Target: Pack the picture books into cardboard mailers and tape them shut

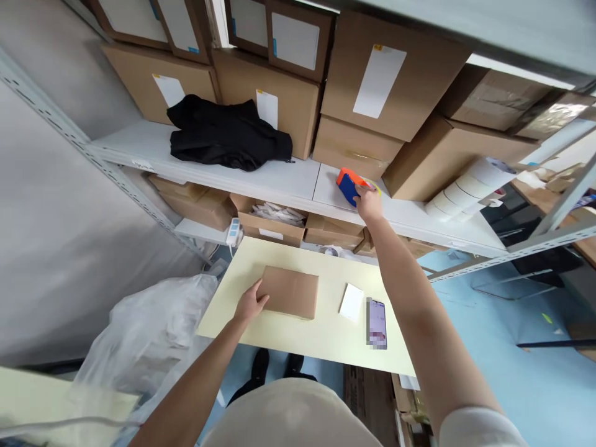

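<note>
A closed brown cardboard box (291, 293) lies flat on the pale yellow table (326, 344). My left hand (250, 302) grips its left end, with the thumb near the front corner and the other fingers along the side. On the white shelf behind the table, my right hand (369, 202) is closed around an orange and blue tape dispenser (348, 186). Part of the dispenser is hidden behind my fingers. To the right of the box lie a small white card or pad (351, 302) and a phone (378, 324) with its screen lit.
Large cardboard boxes (367, 74) line the back of the shelf. A black garment (228, 133) lies at its left, and stacked tape rolls (468, 189) at its right. Lower down is an open carton (274, 226) of white packets. A translucent plastic bag (149, 329) bulges left of the table.
</note>
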Demonstrator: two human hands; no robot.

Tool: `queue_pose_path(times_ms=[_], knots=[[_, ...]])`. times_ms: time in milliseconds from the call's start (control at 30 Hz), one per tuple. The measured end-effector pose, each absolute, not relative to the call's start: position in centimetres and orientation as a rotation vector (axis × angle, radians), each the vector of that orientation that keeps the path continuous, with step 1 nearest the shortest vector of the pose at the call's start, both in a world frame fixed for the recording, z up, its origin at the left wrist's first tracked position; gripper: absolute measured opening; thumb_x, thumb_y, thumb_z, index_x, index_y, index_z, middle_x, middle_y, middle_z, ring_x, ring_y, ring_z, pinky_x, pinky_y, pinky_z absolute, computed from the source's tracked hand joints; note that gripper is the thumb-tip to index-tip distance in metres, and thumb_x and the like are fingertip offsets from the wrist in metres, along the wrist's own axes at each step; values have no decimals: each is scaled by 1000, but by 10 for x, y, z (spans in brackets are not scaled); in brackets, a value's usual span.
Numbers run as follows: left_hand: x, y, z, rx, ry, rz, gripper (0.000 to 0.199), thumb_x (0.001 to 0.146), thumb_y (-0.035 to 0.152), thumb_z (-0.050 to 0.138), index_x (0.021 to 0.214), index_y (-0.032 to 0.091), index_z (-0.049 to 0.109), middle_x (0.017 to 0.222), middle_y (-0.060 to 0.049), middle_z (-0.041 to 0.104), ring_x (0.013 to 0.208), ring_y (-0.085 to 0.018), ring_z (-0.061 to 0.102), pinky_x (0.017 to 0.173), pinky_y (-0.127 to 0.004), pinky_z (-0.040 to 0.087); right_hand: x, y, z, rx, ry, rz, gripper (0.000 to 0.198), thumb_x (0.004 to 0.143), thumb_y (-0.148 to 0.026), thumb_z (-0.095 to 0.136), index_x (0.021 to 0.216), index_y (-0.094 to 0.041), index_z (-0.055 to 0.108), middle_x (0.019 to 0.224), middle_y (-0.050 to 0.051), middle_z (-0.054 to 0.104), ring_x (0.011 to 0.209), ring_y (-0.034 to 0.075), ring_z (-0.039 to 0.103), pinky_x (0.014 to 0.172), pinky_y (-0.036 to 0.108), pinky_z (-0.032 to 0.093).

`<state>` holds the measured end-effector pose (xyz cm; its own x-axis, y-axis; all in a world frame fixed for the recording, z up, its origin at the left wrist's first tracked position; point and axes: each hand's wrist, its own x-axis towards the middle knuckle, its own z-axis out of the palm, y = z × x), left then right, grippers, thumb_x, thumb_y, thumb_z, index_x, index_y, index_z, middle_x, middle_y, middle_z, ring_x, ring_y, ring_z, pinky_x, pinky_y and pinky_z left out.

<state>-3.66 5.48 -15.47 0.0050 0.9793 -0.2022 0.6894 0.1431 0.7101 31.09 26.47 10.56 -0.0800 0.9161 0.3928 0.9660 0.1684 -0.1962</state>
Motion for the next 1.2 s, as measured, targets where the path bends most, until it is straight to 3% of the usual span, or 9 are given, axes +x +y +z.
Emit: queue_pose_path(times_ms=[167,267,433,567,633,733,900,1033,1200], knots=[[-26,43,-164,1410,1811,756,63,78,31,61,137,14,44,129,-15,59,120,-28,57,100,-40,46,325,248,97,-1551,-2054,-181,51,84,-24,52,134,-14,49,138,19,51,129,33,44,108,53,34],[-19,33,-167,1212,1837,884,59,79,35,60,133,14,46,128,-16,59,118,-26,58,99,-39,47,330,185,50,-1439,-1861,-52,57,88,-27,46,144,-21,36,145,14,42,136,32,36,110,56,31],[-15,17,-166,924,1848,936,45,84,39,54,122,16,52,127,-13,61,117,-23,58,95,-33,48,300,37,-97,-1649,-1694,779,74,77,-16,50,148,-18,27,129,16,53,118,28,54,100,50,45],[-10,10,-164,879,1863,889,40,85,45,49,111,17,58,118,-12,65,111,-24,61,87,-34,51,258,-18,-171,-1678,-1699,1359,95,70,-14,61,152,-21,14,146,17,37,131,28,44,104,46,44],[-6,7,-163,876,1880,886,43,83,47,52,112,16,58,116,-12,66,108,-25,62,85,-34,52,247,-24,-179,-1674,-1665,1405,96,69,-14,63,152,-18,13,146,19,35,130,28,44,103,44,45],[-1,2,-157,981,1872,919,48,77,49,56,112,15,59,112,-12,65,103,-24,62,86,-34,51,251,-21,-169,-1704,-1520,1333,83,76,-18,60,150,-17,23,133,18,47,114,26,55,93,42,51],[4,0,-134,1322,1903,901,42,74,51,57,96,16,67,89,-6,63,79,-20,61,77,-33,52,280,-16,-141,-1731,-1345,1238,56,86,-43,52,137,-19,47,112,12,59,84,19,63,79,36,55],[6,12,-123,1444,1941,777,38,80,51,51,86,19,71,76,-4,59,77,-20,60,77,-31,50,284,-11,-124,-1840,-1360,1219,50,87,-52,49,121,-18,60,103,11,66,88,22,65,77,32,53],[7,30,-128,1482,1905,653,34,82,46,50,77,20,71,65,-4,58,75,-22,61,74,-31,49,274,-3,-119,-2026,-1284,1266,49,86,-56,48,112,-17,64,94,10,71,85,22,67,70,29,50]])
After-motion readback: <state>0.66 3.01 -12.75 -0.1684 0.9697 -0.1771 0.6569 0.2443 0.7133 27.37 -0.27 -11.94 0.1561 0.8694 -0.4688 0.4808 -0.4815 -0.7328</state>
